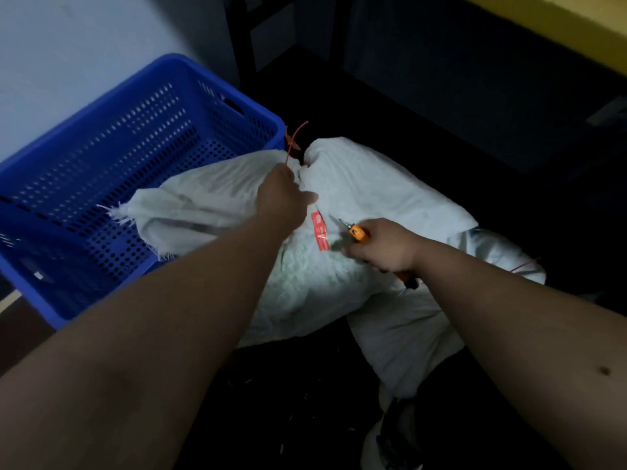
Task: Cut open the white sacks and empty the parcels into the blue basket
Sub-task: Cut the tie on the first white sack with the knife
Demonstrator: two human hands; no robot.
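Observation:
A full white sack lies on the dark floor, its neck leaning on the rim of the blue basket. A red zip tie sticks up from the gathered neck, and a red tag lies on the sack. My left hand grips the bunched neck and the tie. My right hand grips orange-handled cutters, blades pointing left toward the tag. A second white sack lies under and right of the first.
The perforated blue basket stands at the left against a pale wall. Dark shelving rises behind the sacks, with a yellow edge at top right. The floor in front is dark, with small scraps on it.

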